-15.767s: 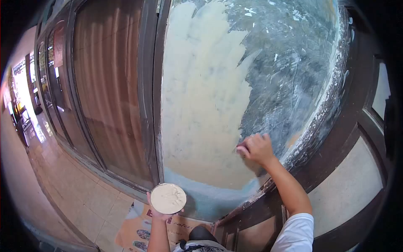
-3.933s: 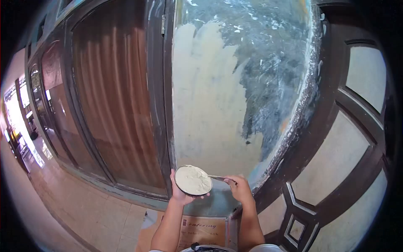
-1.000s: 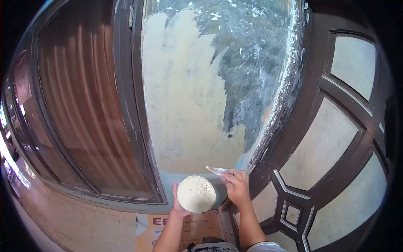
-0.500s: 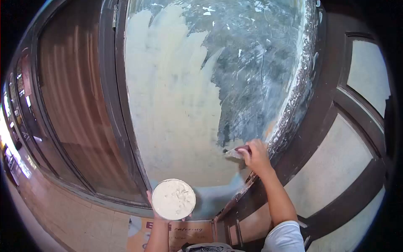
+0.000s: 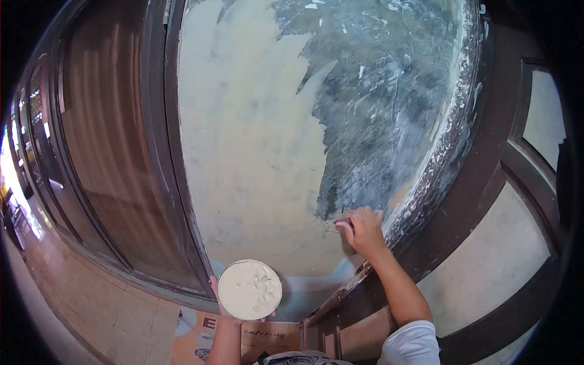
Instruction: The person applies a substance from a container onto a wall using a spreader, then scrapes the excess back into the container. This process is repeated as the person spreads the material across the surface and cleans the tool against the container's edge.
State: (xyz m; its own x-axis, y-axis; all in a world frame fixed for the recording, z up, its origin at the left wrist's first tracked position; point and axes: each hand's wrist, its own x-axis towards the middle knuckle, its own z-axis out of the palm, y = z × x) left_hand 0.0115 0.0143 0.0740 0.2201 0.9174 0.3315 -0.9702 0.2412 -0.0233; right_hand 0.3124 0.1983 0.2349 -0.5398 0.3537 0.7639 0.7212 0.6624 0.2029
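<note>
Resting in the left hand at about 7 o'clock, a round tub of cream putty is cupped from below, with fingers closed around its underside and its open face turned upward. Under it, a printed cardboard sheet is seen lying on the tiled floor, which runs out toward 9 o'clock with open room. At about 5 o'clock, the right hand is clenched on a small putty knife, and its blade is pressed flat against the wall panel. The blade is set right at the ragged boundary where the smooth cream coat meets the bare grey-blue patch, which spreads up toward 1 o'clock. Just beside the hand, toward 4 o'clock, the spattered dark wooden frame is found close by, so little room is left on that side. Toward 10 o'clock, the panel is bounded by a dark door post, past which a brown door is seen.
</note>
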